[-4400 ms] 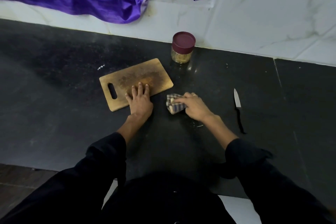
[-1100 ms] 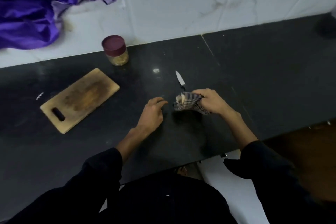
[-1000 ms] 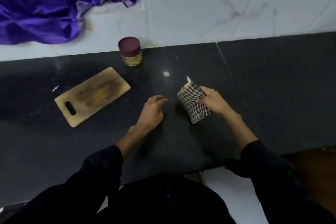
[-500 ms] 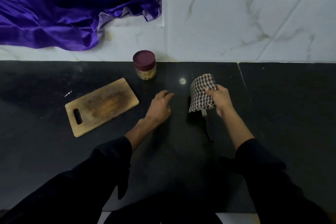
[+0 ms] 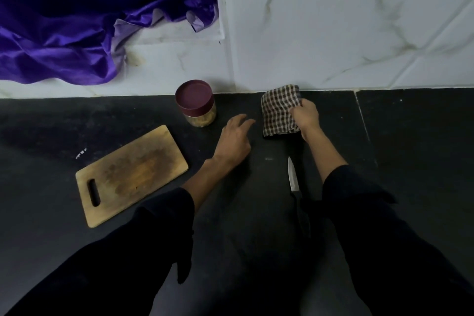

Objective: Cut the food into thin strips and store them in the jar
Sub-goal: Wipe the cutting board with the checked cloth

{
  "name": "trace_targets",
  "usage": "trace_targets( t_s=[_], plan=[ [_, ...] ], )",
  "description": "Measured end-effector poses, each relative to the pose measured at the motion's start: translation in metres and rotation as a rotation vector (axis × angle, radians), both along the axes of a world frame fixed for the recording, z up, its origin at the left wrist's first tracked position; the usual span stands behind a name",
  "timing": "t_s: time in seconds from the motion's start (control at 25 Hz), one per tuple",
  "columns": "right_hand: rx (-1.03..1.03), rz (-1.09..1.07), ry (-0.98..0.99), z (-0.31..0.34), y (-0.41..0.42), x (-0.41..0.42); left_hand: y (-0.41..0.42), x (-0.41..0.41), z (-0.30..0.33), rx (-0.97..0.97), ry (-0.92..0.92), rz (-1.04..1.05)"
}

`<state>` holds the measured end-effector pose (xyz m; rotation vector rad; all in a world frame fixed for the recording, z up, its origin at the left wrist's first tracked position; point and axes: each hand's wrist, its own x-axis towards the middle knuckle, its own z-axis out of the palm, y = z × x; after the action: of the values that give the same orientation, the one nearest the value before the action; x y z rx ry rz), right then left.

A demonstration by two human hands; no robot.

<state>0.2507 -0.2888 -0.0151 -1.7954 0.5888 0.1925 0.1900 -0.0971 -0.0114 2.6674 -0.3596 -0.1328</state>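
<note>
Right hand (image 5: 306, 115) grips a checked cloth (image 5: 279, 110) at the far counter (image 5: 410, 149) edge. Left hand (image 5: 234, 142) rests with loosely spread fingers, holding nothing, right of the capped jar (image 5: 196, 102). Knife (image 5: 295, 187) lies nearer; cutting board (image 5: 130, 174) lies left.

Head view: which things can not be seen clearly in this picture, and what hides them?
- Knife: handle merges into the dark counter and the right sleeve's shadow.
- Jar: contents look yellowish; too small to identify.
- Checked cloth: the right hand grips it, hiding its right edge.
- Cutting board: whether food scraps remain is unclear among stains.
</note>
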Motion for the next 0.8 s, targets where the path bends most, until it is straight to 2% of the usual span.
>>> trace_targets(
  t_s=[0.12,0.24,0.56,0.8],
  plan=[
    [-0.287,0.064,-0.006,-0.012,-0.011,0.002,-0.006,-0.001,-0.005,-0.032,0.000,0.000],
    [-0.427,0.067,-0.033,-0.015,-0.013,-0.010,-0.007,-0.014,-0.008,-0.057,0.013,-0.008],
    [-0.539,0.305,-0.137,0.016,0.074,-0.106,0.045,-0.073,0.001,-0.084,0.031,0.055],
    [-0.582,0.524,-0.199,0.023,0.160,-0.134,0.148,-0.131,0.003,-0.211,0.056,0.234]
  ],
)
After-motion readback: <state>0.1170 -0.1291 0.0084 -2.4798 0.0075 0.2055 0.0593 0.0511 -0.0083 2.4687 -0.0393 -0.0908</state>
